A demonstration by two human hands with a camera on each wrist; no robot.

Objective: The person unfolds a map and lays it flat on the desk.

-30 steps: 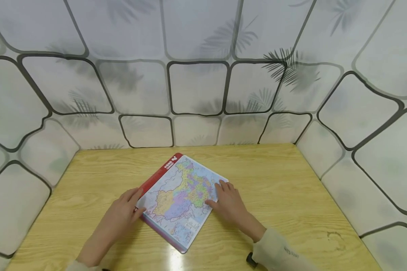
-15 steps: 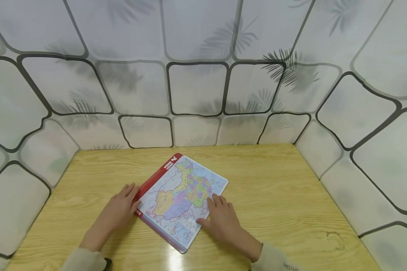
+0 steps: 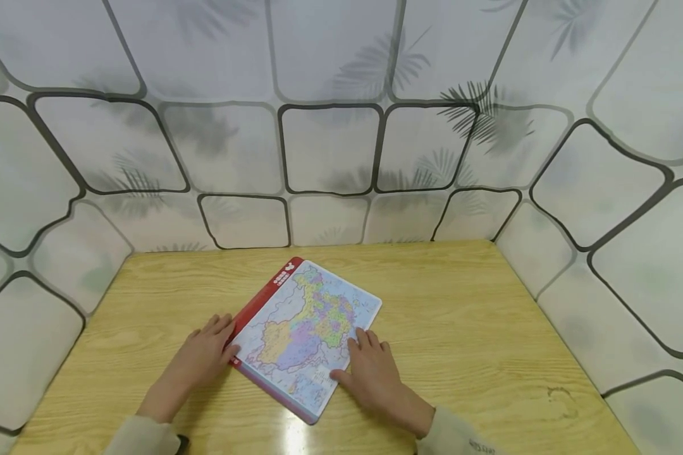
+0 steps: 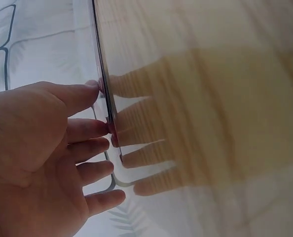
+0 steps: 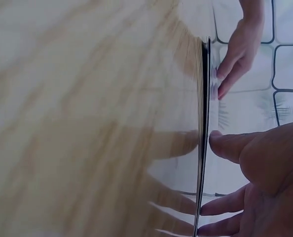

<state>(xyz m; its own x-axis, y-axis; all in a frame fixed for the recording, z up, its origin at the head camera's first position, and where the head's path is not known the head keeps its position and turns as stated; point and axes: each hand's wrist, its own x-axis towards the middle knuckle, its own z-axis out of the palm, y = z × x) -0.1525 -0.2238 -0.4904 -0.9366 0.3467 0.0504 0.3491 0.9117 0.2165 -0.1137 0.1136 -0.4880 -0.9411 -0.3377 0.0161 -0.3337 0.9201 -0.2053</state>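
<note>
Got a map (image 3: 301,328) lying on the table (image 3: 461,316), about mid-width, turned cornerwise to the back wall (image 3: 330,148). Seeing a red strip (image 3: 262,300) with white lettering along the upper-left edge, then yellow, purple, green and pale blue across the rest. Got the left hand (image 3: 200,354) at the left corner, by the end of the strip, touching the edge with thumb and fingertips, not wrapped round it. Same deal with the right hand (image 3: 375,373) on the lower-right edge: fairly wide, with the thumb well apart from the fingers, just touching. Can't tell how hard from here. Also seeing pale sleeves (image 3: 142,436), plus hand reflections in the glossy table in both wrist views.
</note>
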